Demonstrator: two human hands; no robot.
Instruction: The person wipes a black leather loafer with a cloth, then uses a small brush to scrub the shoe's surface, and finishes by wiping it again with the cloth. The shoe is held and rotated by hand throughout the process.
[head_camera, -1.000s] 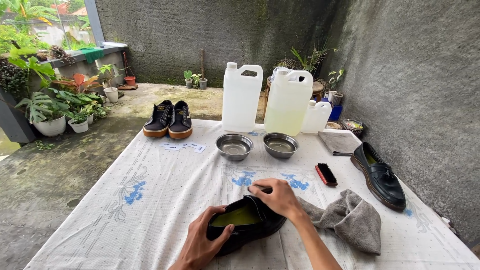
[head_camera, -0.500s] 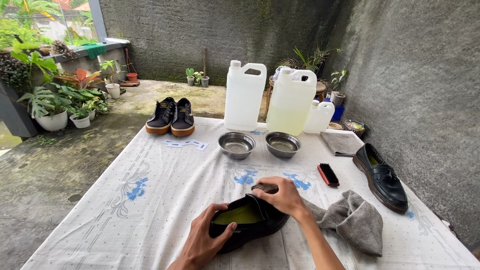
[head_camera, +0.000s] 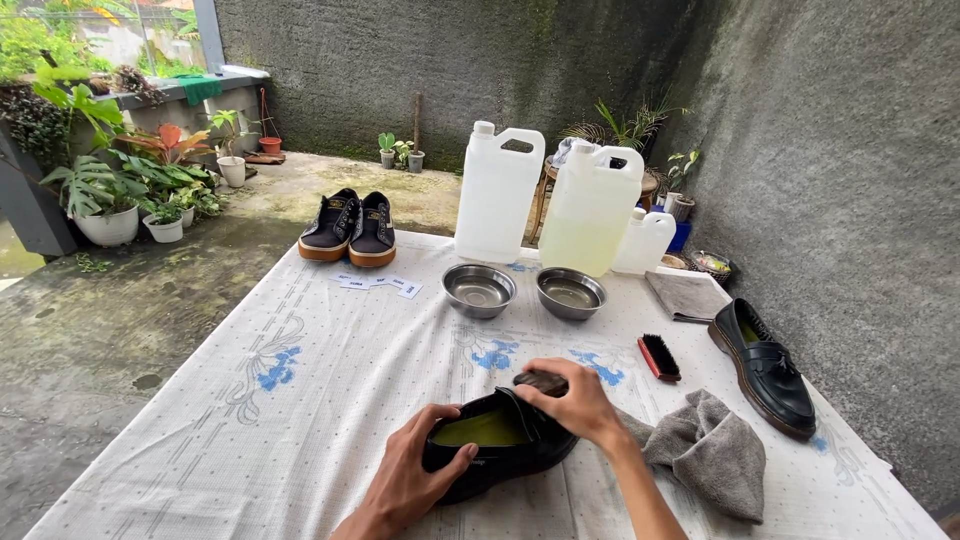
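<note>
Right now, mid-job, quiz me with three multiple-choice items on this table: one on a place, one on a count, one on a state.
1. Where does the red-backed brush lie?
A. Between the grey cloth and the steel bowls
B. Inside a bowl
C. On the floor

2. How many steel bowls stand on the tablecloth?
A. One
B. Two
C. Four

3. What is the left hand doing?
A. Hanging free
B. Lifting a jug
C. Gripping the black loafer

Answers: 1 A, it sits on the cloth-covered table there. 2 B, two side by side. 3 C, its fingers wrap the heel.
</note>
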